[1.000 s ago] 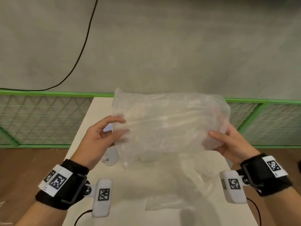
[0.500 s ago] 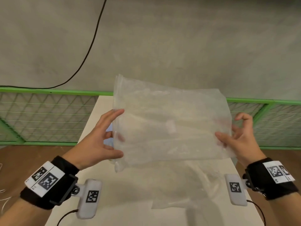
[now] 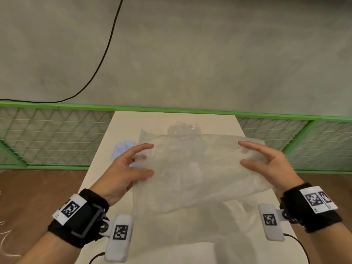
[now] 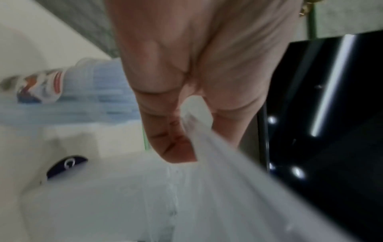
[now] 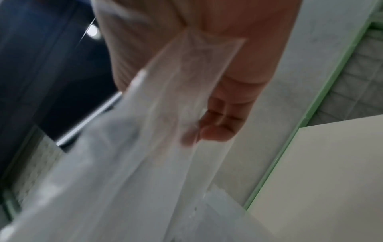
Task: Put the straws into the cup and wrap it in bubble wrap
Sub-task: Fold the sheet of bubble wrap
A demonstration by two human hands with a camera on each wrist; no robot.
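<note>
Both hands pinch one sheet of bubble wrap (image 3: 200, 168) held spread above the table (image 3: 122, 119): the left hand (image 3: 123, 170) takes its left edge between thumb and fingers, the right hand (image 3: 266, 161) its right edge, with the index fingers extended over the top. In the wrist views the film passes between each thumb and the fingers.

Largest to smallest, placed from the sheet:
- Table: pale top lying under the sheet and running beyond it to a far edge against a green mesh fence (image 3: 57, 138). Bare surface shows beyond the sheet and on its left; brown floor lies off both long sides.
- Sheet: long axis left to right, spanning almost the whole table width, its near edge sagging toward the person.
- Second clear film (image 3: 224, 231): flat on the table beneath the near edge.
- Cup (image 3: 182, 128): clear, just past the far edge at mid-span, partly seen through the film. Neither hand is plainly nearer. Straws cannot be made out.
- Pale blue object (image 3: 122, 147): just beyond the left hand, off the left edge.

Judgement: the wrapping step is opening; the sheet must travel forward and down over the cup, or be laid flat first, and the right edge nears the table side.
</note>
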